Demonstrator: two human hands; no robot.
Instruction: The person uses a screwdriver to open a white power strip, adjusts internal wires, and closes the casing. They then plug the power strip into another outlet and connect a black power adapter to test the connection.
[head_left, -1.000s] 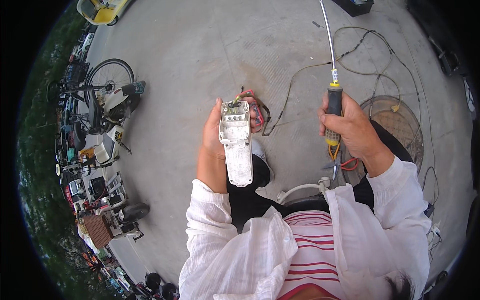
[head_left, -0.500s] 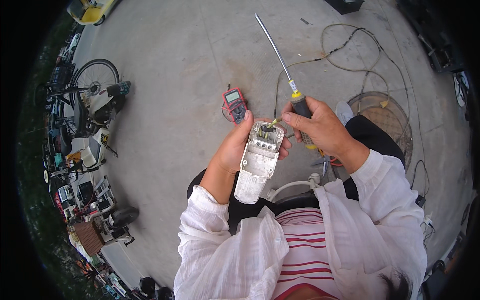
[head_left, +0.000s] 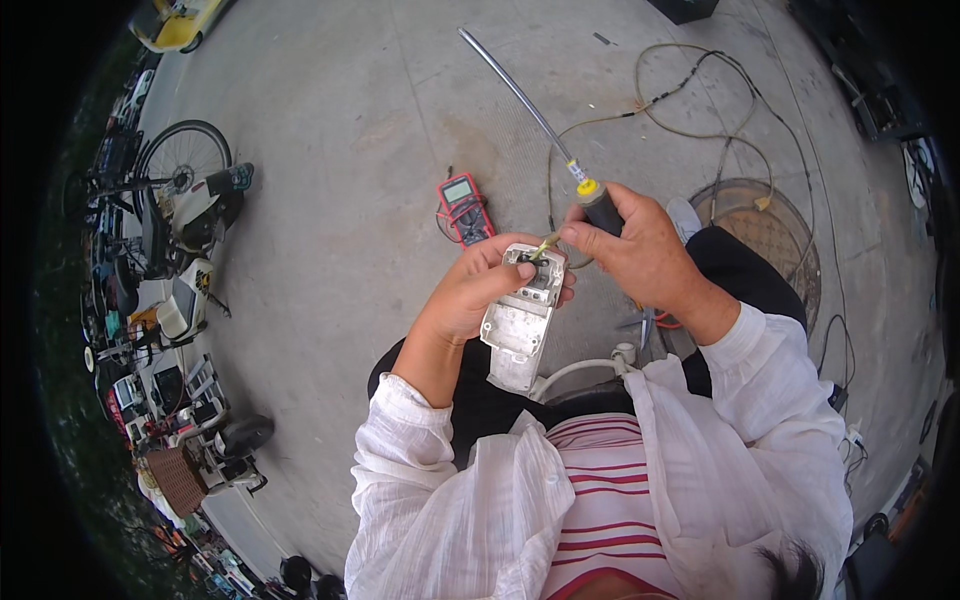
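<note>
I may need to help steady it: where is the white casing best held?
Probably the lower end of the white casing, pinched across its two long edges from the wearer's lap side. That end is narrow and clear of fingers; the left hand grips the upper part, where the cable enters, and the right hand, holding the screwdriver, is close by.

no text is readable, even the label (head_left: 577, 171) on the screwdriver (head_left: 588, 188).

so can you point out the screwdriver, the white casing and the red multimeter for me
screwdriver (head_left: 586, 187): head view, on the yellow collar above the grip
white casing (head_left: 519, 328): head view, on the middle of its body
red multimeter (head_left: 468, 215): head view, on its front below the screen
</note>
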